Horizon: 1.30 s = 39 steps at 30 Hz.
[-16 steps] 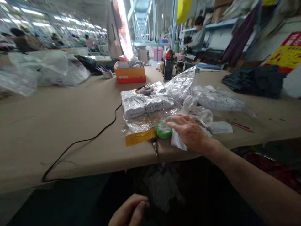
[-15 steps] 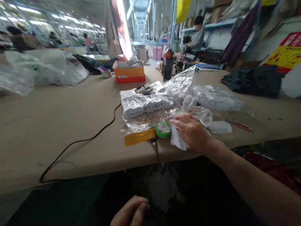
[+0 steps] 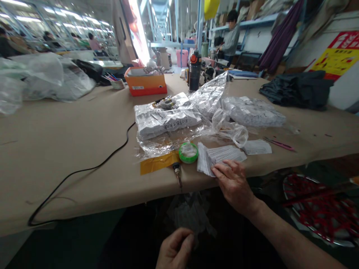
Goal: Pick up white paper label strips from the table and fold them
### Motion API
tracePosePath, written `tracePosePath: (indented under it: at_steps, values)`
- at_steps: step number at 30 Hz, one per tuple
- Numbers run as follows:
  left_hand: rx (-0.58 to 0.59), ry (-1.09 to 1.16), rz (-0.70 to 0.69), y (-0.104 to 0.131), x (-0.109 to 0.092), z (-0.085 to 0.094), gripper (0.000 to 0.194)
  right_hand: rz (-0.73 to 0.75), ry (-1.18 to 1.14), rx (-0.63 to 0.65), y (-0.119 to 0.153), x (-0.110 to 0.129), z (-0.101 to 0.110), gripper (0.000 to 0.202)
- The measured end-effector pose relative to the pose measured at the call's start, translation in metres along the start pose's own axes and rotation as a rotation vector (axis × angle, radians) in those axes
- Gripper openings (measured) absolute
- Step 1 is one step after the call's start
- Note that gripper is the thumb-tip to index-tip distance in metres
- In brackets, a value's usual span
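My right hand [image 3: 234, 183] is at the table's front edge, fingers bent and tips pressed on the near edge of a fanned bunch of printed paper labels [image 3: 227, 152]. Below the edge, my left hand [image 3: 177, 247] is closed over my lap, thumb against the curled fingers; whatever it may hold is hidden. Behind it, dim whitish strips [image 3: 187, 215] hang in shadow. Left of the labels lies a round green-rimmed dish [image 3: 188, 152] with pale stuff inside. Beside that, a soldering-iron-like tool [image 3: 177, 173] with a copper-coloured tip points over the edge.
Plastic-wrapped white packs [image 3: 168, 121] lie behind the labels. Pink-handled tweezers [image 3: 280, 144] rest at right. A black cord [image 3: 106, 158] crosses the table at left. Farther back stand an orange box [image 3: 147, 84] and a dark bottle [image 3: 194, 74]. A person [image 3: 231, 39] stands in the background.
My right hand has drawn back toward me from above the labels to their near edge, uncovering their print. My left hand, still closed, has shifted right in view. The camera has turned slightly.
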State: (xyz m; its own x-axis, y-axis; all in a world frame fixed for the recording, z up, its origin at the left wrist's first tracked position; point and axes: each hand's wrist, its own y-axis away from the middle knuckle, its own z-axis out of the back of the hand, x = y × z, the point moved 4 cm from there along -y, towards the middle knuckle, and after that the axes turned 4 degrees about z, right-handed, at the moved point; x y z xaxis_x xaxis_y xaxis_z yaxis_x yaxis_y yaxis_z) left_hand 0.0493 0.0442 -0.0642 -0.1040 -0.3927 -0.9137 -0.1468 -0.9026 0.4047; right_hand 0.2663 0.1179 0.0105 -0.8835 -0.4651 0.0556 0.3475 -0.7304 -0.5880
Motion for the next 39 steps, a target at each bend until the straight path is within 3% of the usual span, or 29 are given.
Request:
tracePosePath:
  at_steps: [5, 10, 15, 19, 22, 24, 28, 32, 39]
  values:
    - [0.052, -0.006, 0.021, -0.008, -0.016, -0.019, 0.03, 0.016, -0.095, -0.147, -0.001, -0.006, 0.005, 0.017]
    - [0.194, 0.025, 0.092, -0.02, -0.043, -0.046, 0.023, -0.005, -0.16, -0.202, -0.004, -0.01, 0.014, 0.009]
    - [0.298, 0.528, 0.282, -0.028, -0.062, -0.079, 0.029, 0.048, -0.22, -0.235, 0.006, 0.0, 0.03, 0.01]
    - [0.298, 0.852, 0.327, -0.033, -0.074, -0.096, 0.028, 0.109, -0.266, -0.193, 0.022, 0.022, 0.043, 0.015]
    - [0.229, 0.881, 0.324, -0.036, -0.077, -0.099, 0.023, 0.165, -0.303, -0.138, 0.033, 0.031, 0.046, 0.015]
    - [0.192, 0.842, 0.33, -0.036, -0.076, -0.099, 0.023, 0.18, -0.316, -0.114, 0.034, 0.025, 0.046, 0.017]
    - [0.104, 0.731, 0.396, -0.035, -0.069, -0.094, 0.019, 0.016, -0.174, -0.083, 0.025, -0.018, 0.035, 0.035]
    - [0.075, 0.642, 0.424, -0.036, -0.06, -0.09, 0.012, -0.094, 0.044, 0.02, 0.02, -0.048, 0.017, 0.034]
    - [0.065, 0.554, 0.431, -0.038, -0.051, -0.09, 0.013, -0.079, -0.084, -0.129, 0.034, -0.057, 0.015, 0.026]
